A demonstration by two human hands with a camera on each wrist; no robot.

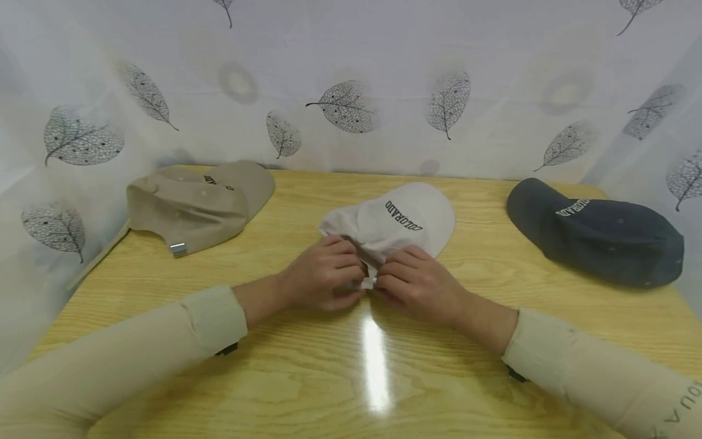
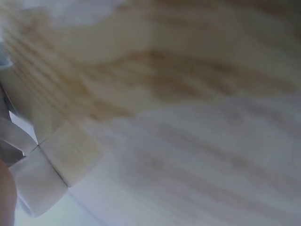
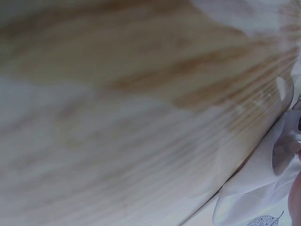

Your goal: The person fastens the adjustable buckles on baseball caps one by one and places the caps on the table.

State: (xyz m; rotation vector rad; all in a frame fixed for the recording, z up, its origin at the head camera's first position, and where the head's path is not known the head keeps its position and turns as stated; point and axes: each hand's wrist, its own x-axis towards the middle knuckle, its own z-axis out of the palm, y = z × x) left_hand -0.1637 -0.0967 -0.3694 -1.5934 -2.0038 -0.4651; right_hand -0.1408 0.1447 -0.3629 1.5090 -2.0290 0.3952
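A white baseball cap (image 1: 378, 219) lettered COLORADO lies mid-table, its brim pointing away to the right. My left hand (image 1: 323, 274) pinches the left side of its back strap (image 1: 368, 283), and my right hand (image 1: 421, 281) pinches the right side. Fingers cover most of the strap, so the fastening is hidden. At the left edge of the left wrist view, a finger (image 2: 5, 197) shows beside pale fabric. In the right wrist view, the cap's ribbed fabric (image 3: 249, 183) reaches the right edge next to a finger (image 3: 295, 200).
A beige cap (image 1: 192, 204) with a metal strap clasp (image 1: 178, 249) lies at the back left. On the right rests a dark navy cap (image 1: 609, 238). Leaf-print white curtains (image 1: 384, 55) hang behind and beside the wooden table (image 1: 285, 378).
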